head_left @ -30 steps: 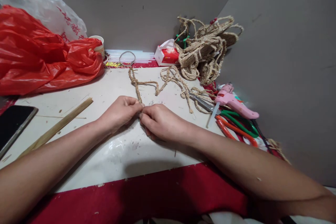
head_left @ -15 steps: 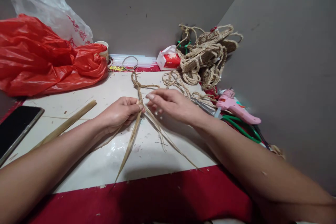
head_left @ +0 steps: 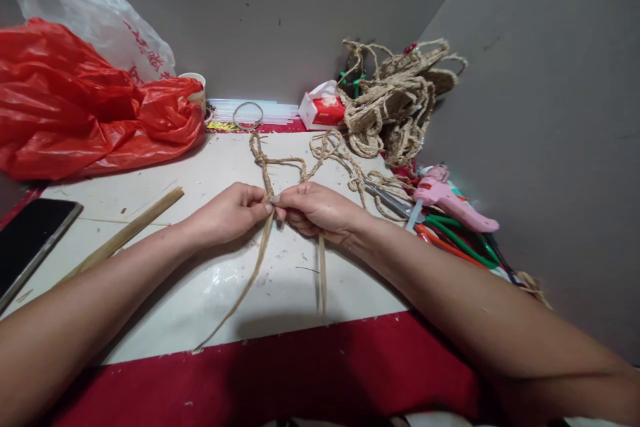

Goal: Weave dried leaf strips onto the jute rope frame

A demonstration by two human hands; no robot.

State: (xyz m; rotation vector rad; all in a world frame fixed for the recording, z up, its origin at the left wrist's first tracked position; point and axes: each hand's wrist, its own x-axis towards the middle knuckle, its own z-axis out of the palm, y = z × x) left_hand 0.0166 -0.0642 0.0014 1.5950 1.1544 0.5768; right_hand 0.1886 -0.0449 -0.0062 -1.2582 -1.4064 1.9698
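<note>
A braided straw cord (head_left: 267, 177) with a loop at its far end lies on the white sheet, running toward me. My left hand (head_left: 244, 210) pinches its near end between thumb and finger. Right beside it, my right hand (head_left: 313, 208) is closed on loose straw strands at the same spot, thumb tips nearly touching. One long flat strand (head_left: 257, 267) trails from the pinch toward the sheet's near edge. Another strand (head_left: 323, 273) hangs out below my right hand. The strand parts inside both hands are hidden.
A flat straw strip (head_left: 130, 230) and a phone (head_left: 37, 247) lie left. A red plastic bag (head_left: 90, 107) stands behind them. At the right are braided straw pieces (head_left: 395, 107), a pink glue gun (head_left: 453, 200) and green-handled scissors (head_left: 463, 240). Glue sticks (head_left: 280, 112) and a tissue pack (head_left: 325, 110) line the back.
My right hand, open and apart from the cord before, has come in and closed on the strands at its near end. The right-hand strands have swung into its grip; my left hand keeps its pinch.
</note>
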